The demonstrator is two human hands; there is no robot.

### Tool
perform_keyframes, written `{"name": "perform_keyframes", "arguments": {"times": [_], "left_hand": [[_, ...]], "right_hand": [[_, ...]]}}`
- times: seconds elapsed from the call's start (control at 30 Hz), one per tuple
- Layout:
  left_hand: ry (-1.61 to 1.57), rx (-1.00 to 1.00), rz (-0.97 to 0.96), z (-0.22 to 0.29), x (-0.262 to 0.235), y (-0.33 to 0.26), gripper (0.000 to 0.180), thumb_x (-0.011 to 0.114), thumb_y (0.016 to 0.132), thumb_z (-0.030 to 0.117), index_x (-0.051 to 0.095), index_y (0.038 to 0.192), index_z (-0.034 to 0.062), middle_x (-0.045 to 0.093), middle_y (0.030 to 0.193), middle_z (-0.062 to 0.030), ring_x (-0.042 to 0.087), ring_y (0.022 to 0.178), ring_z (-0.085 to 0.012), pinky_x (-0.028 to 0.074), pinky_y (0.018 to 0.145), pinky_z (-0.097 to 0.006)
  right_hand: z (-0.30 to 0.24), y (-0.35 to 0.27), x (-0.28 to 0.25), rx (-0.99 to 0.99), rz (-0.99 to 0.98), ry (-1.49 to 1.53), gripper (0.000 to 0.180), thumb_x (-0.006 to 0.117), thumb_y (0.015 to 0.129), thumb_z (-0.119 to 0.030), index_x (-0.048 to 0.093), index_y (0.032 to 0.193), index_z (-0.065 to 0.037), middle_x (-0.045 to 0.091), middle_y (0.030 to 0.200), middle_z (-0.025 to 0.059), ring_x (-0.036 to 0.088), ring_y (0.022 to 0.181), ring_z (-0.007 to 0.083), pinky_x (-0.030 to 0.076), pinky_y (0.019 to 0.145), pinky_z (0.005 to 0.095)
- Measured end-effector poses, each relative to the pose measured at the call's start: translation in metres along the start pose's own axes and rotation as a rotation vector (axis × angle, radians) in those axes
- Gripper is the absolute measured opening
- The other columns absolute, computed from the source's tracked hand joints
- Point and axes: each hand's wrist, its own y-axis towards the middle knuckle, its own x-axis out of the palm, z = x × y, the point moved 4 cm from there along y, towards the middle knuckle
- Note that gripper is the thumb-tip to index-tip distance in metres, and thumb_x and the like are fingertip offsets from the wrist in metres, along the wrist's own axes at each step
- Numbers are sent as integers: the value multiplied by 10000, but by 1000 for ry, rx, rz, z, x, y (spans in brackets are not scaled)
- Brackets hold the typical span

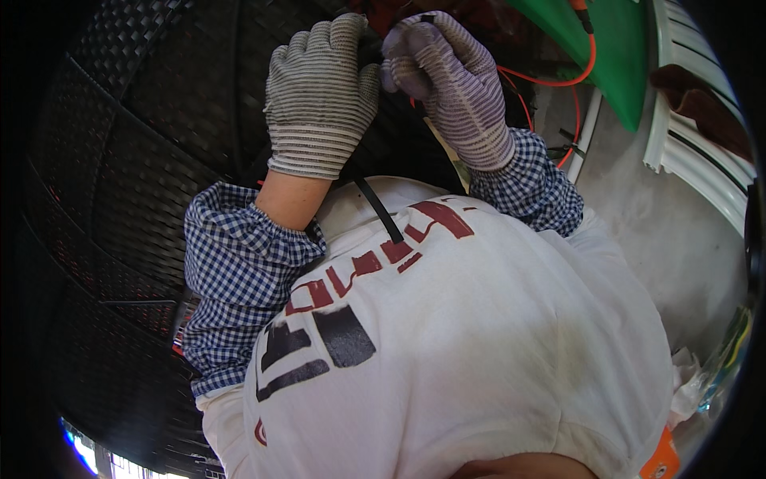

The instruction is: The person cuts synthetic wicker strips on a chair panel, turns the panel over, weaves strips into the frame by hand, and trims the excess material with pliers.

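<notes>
My left hand, in a grey striped knit glove, is closed, its fingers curled over at the edge of a large black woven wicker piece. What they grip is hidden behind the glove. Close by on the right, my right hand wears a similar glove with purplish stains. Its thumb and fingers are pinched together, and a small dark bit shows at their top; I cannot make out what it is. A flat black strip hangs below the two hands, against my white shirt. Its upper end disappears into the dark behind them.
Wicker wall fills the left side, curving close to my left arm. At the upper right are a green panel, an orange hose and white ribbed panels. Grey floor lies beneath, with clear plastic wrapping at the lower right.
</notes>
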Motion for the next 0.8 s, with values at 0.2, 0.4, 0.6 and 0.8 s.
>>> {"name": "perform_keyframes", "arguments": {"times": [0.2,0.4,0.6,0.8], "left_hand": [[31,46,60,2,5,-4,410,761,799,228,621,1169,122,666,1039,-88,649,953,-293,500,870,-438],[21,36,41,1,0,1,381,756,831,240,635,1166,104,677,1023,-96,655,959,-292,495,872,-435],[-51,-23,37,0,-3,3,303,778,827,213,676,1086,94,711,989,-98,688,906,-306,551,832,-409],[-111,16,91,-1,-2,2,280,799,811,246,710,1057,144,697,988,-79,678,892,-303,555,795,-415]], "right_hand": [[-24,-12,17,94,59,-150,252,604,1025,-207,693,1156,-11,734,943,45,655,842,82,526,728,217],[-58,-10,13,-119,-77,-337,194,543,1059,-155,642,1065,12,675,920,82,579,744,86,497,701,230],[-58,5,-54,-137,217,-480,159,581,1011,-81,653,1128,-1,694,970,85,668,820,141,555,754,263],[-25,1,-30,-91,-27,-515,313,639,929,38,654,1234,-28,682,1007,86,666,904,158,537,814,282]]}}
